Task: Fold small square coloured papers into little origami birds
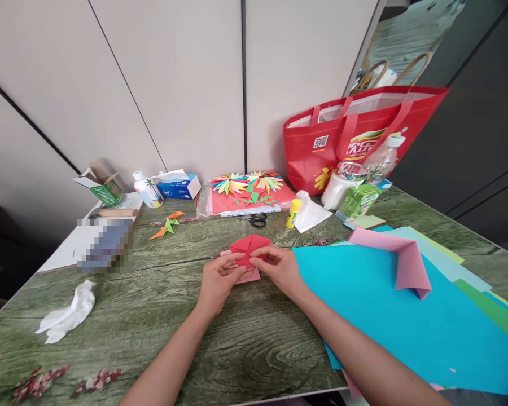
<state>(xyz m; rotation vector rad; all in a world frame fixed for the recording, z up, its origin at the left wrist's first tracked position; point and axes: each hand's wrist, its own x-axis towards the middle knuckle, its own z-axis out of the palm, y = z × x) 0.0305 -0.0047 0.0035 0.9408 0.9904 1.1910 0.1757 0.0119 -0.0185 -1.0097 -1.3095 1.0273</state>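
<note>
A folded red paper (250,243) is held between both hands at the middle of the table. My left hand (220,277) pinches its lower left side with thumb and forefinger. On the right, my right hand (279,268) pinches the lower edge, thumb and fingertips close to the left ones. Beneath the red paper lies a pink sheet of paper (254,276), partly covered by the hands. Black-handled scissors (259,220) and a yellow glue stick (293,213) are just beyond the hands.
Blue paper (364,299) with a folded pink strip (410,265) covers the right side. Orange and green folded pieces (168,226) lie left, a crumpled tissue (70,313) nearer. Behind stand a tissue box (180,187), paper fans (245,183), a green carton (358,201) and a red bag (313,158).
</note>
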